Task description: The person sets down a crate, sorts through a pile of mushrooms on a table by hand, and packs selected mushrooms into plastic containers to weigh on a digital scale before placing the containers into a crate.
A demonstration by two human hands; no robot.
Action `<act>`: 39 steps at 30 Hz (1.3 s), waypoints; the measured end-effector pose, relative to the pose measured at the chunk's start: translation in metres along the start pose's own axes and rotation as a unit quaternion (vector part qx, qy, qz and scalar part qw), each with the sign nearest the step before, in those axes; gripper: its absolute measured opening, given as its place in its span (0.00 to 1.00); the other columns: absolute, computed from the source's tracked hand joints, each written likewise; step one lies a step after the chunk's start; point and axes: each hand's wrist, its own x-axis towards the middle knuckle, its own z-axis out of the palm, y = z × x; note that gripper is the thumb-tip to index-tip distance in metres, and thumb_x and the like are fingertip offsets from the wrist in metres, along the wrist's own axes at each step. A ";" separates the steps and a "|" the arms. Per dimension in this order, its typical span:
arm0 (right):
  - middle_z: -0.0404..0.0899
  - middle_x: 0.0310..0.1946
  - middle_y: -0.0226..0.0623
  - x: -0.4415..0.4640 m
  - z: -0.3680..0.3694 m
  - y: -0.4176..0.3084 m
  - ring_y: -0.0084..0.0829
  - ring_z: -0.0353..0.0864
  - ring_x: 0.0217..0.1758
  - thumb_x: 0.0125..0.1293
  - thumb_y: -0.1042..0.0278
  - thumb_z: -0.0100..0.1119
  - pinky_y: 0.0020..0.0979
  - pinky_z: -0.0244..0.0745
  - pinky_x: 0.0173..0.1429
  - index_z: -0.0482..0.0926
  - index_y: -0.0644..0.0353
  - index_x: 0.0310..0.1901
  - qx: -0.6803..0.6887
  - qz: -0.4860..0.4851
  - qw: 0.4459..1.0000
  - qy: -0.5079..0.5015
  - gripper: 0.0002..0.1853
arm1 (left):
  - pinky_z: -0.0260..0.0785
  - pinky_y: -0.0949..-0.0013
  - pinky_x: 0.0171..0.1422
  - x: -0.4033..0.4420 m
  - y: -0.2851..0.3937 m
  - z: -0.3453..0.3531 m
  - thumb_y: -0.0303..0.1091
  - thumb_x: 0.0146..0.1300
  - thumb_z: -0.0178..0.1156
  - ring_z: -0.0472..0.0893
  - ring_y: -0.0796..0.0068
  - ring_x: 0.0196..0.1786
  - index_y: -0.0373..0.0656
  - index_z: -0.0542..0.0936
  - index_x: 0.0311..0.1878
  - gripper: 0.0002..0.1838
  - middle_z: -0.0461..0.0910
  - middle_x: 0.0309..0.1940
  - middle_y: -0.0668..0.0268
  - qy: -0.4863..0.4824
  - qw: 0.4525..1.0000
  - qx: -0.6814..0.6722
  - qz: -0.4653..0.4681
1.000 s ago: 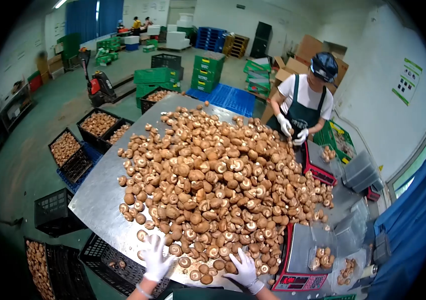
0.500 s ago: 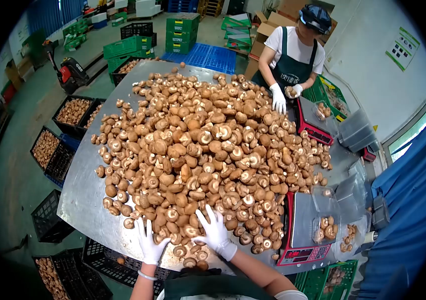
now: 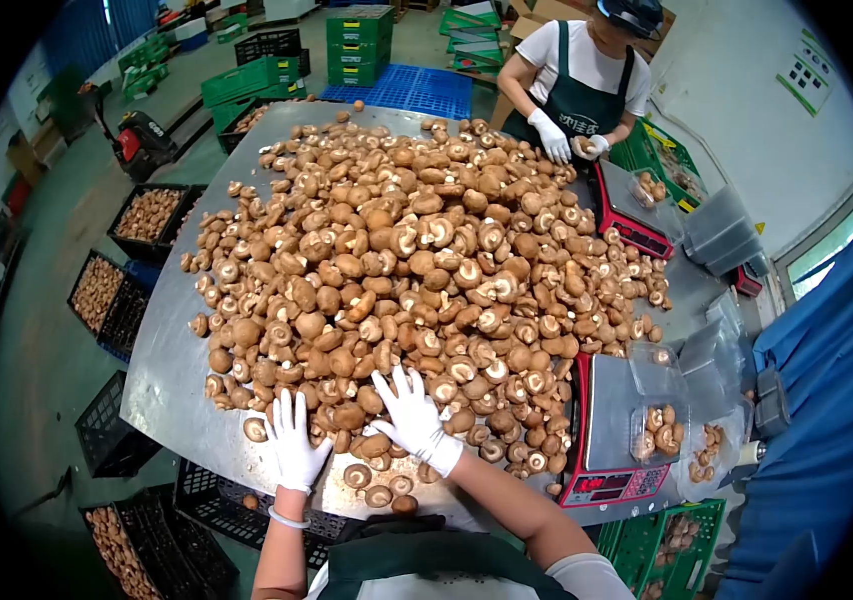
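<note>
A large heap of brown mushrooms [image 3: 397,260] covers the middle of a metal table [image 3: 162,340]. My left hand [image 3: 294,447], in a white glove, lies at the heap's near left edge, fingers spread and nothing held. To its right, my gloved right hand [image 3: 413,418] rests against the near edge of the heap, fingers also apart. Between and below the hands are a few loose mushrooms [image 3: 379,496]. Right of the heap stands a red scale [image 3: 612,487] bearing a clear tray of mushrooms [image 3: 658,434].
Across the table a co-worker [image 3: 587,80] in white gloves holds a mushroom near a second scale [image 3: 635,232]. Clear containers [image 3: 722,235] stand at the right. Black crates [image 3: 107,425] line the left floor; a green crate [image 3: 687,545] is at lower right.
Since a second ago both my hands have moved forward against the heap, the right one also leftward, closer to the left. The camera view has shifted. The co-worker's hands have moved slightly.
</note>
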 end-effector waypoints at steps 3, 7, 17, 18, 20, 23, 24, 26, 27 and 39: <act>0.57 0.66 0.52 -0.013 -0.011 0.008 0.57 0.60 0.66 0.53 0.48 0.66 0.43 0.77 0.53 0.58 0.48 0.69 0.015 -0.027 0.999 -0.037 0.44 | 0.42 0.44 0.74 0.004 0.003 -0.029 0.44 0.42 0.71 0.52 0.47 0.73 0.49 0.54 0.73 0.54 0.51 0.73 0.55 -0.102 0.994 0.029 0.008; 0.51 0.71 0.48 -0.030 -0.030 0.014 0.56 0.64 0.65 0.55 0.48 0.64 0.38 0.82 0.44 0.60 0.50 0.68 -0.020 -0.087 0.995 -0.046 0.40 | 0.51 0.49 0.72 0.012 -0.012 -0.056 0.47 0.45 0.72 0.58 0.48 0.71 0.53 0.61 0.70 0.48 0.59 0.70 0.57 -0.165 0.986 0.008 0.028; 0.72 0.51 0.39 0.062 -0.068 0.109 0.38 0.74 0.51 0.57 0.60 0.63 0.35 0.77 0.40 0.70 0.45 0.61 -0.117 0.007 0.988 0.100 0.28 | 0.64 0.57 0.66 0.149 0.061 -0.066 0.32 0.49 0.70 0.68 0.52 0.64 0.45 0.73 0.59 0.31 0.66 0.65 0.54 0.142 0.984 -0.052 0.089; 0.72 0.49 0.38 0.068 -0.057 0.109 0.38 0.74 0.49 0.57 0.59 0.63 0.34 0.76 0.38 0.68 0.45 0.62 -0.143 -0.004 0.987 0.070 0.30 | 0.64 0.57 0.65 0.160 0.064 -0.057 0.34 0.48 0.70 0.68 0.51 0.63 0.46 0.73 0.60 0.32 0.65 0.66 0.55 0.122 0.988 -0.033 0.091; 0.72 0.46 0.35 0.069 -0.051 0.116 0.36 0.76 0.47 0.57 0.58 0.63 0.35 0.77 0.38 0.71 0.44 0.60 -0.146 0.016 0.988 0.051 0.27 | 0.66 0.58 0.62 0.175 0.068 -0.035 0.37 0.47 0.71 0.69 0.52 0.61 0.46 0.74 0.57 0.31 0.66 0.65 0.57 0.108 0.989 0.039 0.094; 0.75 0.44 0.36 0.060 -0.062 0.124 0.37 0.78 0.45 0.58 0.61 0.63 0.34 0.76 0.46 0.77 0.43 0.54 0.155 0.053 0.976 0.145 0.20 | 0.67 0.59 0.62 0.185 0.062 -0.024 0.33 0.45 0.71 0.71 0.54 0.58 0.42 0.76 0.48 0.25 0.71 0.60 0.59 0.138 0.987 0.009 0.086; 0.78 0.47 0.34 0.060 -0.067 0.127 0.34 0.78 0.48 0.61 0.63 0.61 0.31 0.74 0.50 0.77 0.47 0.56 0.263 0.018 0.947 0.186 0.19 | 0.67 0.59 0.62 0.184 0.059 -0.025 0.32 0.45 0.71 0.71 0.54 0.57 0.41 0.77 0.46 0.23 0.72 0.59 0.59 0.130 0.988 0.002 0.087; 0.78 0.50 0.32 0.051 -0.074 0.131 0.27 0.78 0.50 0.65 0.62 0.59 0.28 0.73 0.51 0.75 0.53 0.57 0.557 0.088 0.819 0.109 0.19 | 0.66 0.60 0.62 0.181 0.053 -0.022 0.30 0.45 0.71 0.71 0.54 0.57 0.40 0.76 0.43 0.20 0.73 0.58 0.58 0.172 0.978 -0.056 0.107; 0.77 0.52 0.31 0.042 -0.088 0.123 0.22 0.76 0.50 0.67 0.61 0.57 0.25 0.72 0.51 0.75 0.59 0.56 0.646 0.185 0.738 0.056 0.19 | 0.65 0.60 0.62 0.178 0.054 -0.025 0.29 0.45 0.70 0.71 0.54 0.57 0.40 0.76 0.43 0.20 0.72 0.58 0.57 0.199 0.970 -0.085 0.107; 0.70 0.60 0.38 -0.047 -0.008 -0.065 0.33 0.75 0.56 0.68 0.57 0.54 0.31 0.75 0.53 0.69 0.53 0.62 0.536 -0.110 0.821 -0.163 0.23 | 0.56 0.59 0.69 -0.025 -0.075 -0.086 0.25 0.55 0.64 0.67 0.54 0.64 0.36 0.71 0.43 0.15 0.66 0.63 0.51 0.397 0.890 -0.151 -0.165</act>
